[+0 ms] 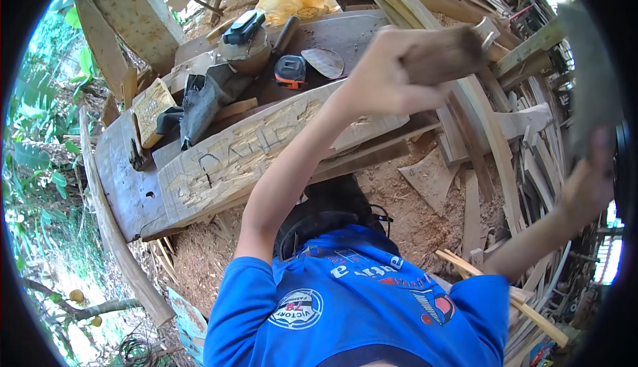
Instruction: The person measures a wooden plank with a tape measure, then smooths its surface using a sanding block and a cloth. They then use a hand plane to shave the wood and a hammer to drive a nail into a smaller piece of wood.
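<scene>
My left hand [385, 71] reaches across to the upper middle, its fingers closed around a short brown piece of wood [444, 56] that is smeared by motion. Raised at the far right, my right hand [588, 184] grips a machete-like tool with a broad grey blade [591, 68] pointing up. The blade is blurred, and its handle is mostly hidden in the fist. Below my left forearm lies a long pale plank [226, 161] with a rough, chipped surface and dark hand-drawn marks. It rests slantwise on a worn bench [123, 174].
A black-and-orange tape measure [290, 71], a grey cloth [206, 104], a yellowish wood block [156, 111] and a dark device on a rounded stump [244, 28] sit on the bench. A yellow plastic bag [299, 1] lies behind. Timber offcuts [531, 127] crowd the right; sawdust [206, 254] covers the ground.
</scene>
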A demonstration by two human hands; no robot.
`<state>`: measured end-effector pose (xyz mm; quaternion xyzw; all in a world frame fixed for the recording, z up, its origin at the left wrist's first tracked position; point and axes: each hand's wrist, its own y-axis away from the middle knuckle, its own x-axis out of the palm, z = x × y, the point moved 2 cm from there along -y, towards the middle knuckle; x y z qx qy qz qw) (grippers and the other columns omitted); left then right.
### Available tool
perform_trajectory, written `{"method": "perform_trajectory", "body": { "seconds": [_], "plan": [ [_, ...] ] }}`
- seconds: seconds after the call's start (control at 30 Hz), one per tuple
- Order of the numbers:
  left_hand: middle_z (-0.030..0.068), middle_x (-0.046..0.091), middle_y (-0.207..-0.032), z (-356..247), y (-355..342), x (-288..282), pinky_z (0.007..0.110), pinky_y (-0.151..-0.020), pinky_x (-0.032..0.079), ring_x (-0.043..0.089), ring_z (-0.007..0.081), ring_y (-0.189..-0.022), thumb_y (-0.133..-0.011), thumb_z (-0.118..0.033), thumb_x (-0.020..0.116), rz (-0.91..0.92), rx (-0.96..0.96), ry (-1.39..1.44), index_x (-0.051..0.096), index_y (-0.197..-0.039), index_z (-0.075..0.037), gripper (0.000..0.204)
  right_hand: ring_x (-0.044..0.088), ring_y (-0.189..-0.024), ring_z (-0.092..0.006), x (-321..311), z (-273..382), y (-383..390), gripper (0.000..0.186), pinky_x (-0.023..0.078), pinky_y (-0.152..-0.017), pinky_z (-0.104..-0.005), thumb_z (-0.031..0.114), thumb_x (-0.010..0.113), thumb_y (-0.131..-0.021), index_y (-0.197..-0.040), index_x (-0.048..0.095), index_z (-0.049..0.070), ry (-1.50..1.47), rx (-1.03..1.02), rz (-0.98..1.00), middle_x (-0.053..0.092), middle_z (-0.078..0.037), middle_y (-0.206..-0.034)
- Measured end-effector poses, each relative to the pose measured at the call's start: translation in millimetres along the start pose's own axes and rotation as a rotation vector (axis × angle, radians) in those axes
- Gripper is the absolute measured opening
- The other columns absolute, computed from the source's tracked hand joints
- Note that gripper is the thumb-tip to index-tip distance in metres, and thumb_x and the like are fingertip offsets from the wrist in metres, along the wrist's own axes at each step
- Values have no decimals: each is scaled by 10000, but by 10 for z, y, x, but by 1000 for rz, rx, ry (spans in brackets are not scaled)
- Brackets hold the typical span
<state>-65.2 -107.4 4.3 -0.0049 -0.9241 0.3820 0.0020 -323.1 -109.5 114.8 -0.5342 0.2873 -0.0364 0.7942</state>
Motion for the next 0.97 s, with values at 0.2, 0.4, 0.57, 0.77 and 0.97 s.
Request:
{"method": "perform_trajectory", "body": {
  "seconds": [0.2, 0.4, 0.57, 0.77, 0.97],
  "plan": [
    [21, 380, -606, -71, 773, -722, 299, -577, 325, 352, 137, -560, -821, -77, 499, -843, 151, 360, 406, -818, -108, 97, 405, -1206, -224, 933, -113, 1820, 508, 320, -1007, -366, 100, 612, -792, -1268, 456, 12, -434, 752, -123, 482, -108, -1268],
    [50, 429, -737, -764, 910, -981, 309, -659, 317, 387, 162, -694, -727, -288, 560, -709, 203, 208, 428, -952, -102, 320, 489, -1091, -197, 1403, 77, 2588, 474, 371, -953, -334, 69, 573, -823, -1279, 444, 40, -814, 1323, -192, 500, -107, -1227],
    [92, 469, -870, -891, 879, -1119, 316, -663, 393, 460, 197, -748, -751, -208, 567, -748, 22, -28, 431, -1025, -40, 349, 491, -1085, -186, 1372, 24, 2413, 497, 372, -947, -309, 71, 576, -815, -1292, 438, 64, -684, 1282, 1, 496, -87, -1227],
    [100, 518, -723, -813, 737, -1142, 293, -512, 442, 524, 175, -548, -822, -100, 522, -425, -127, -57, 462, -949, -18, 163, 496, -1084, -180, 1308, -335, 2388, 626, 378, -945, -309, 31, 649, -748, -1320, 398, 63, -736, 1204, 509, 504, -85, -1211],
    [35, 546, -665, -633, 441, -1011, 215, -467, 428, 543, 95, -533, -810, -101, 613, -121, -226, -23, 491, -1032, -52, 258, 505, -1075, -204, 1572, -394, 2702, 887, 384, -942, -304, 120, 743, -691, -1407, 219, 113, -918, 1222, 700, 476, -77, -1254]
  ]
}}
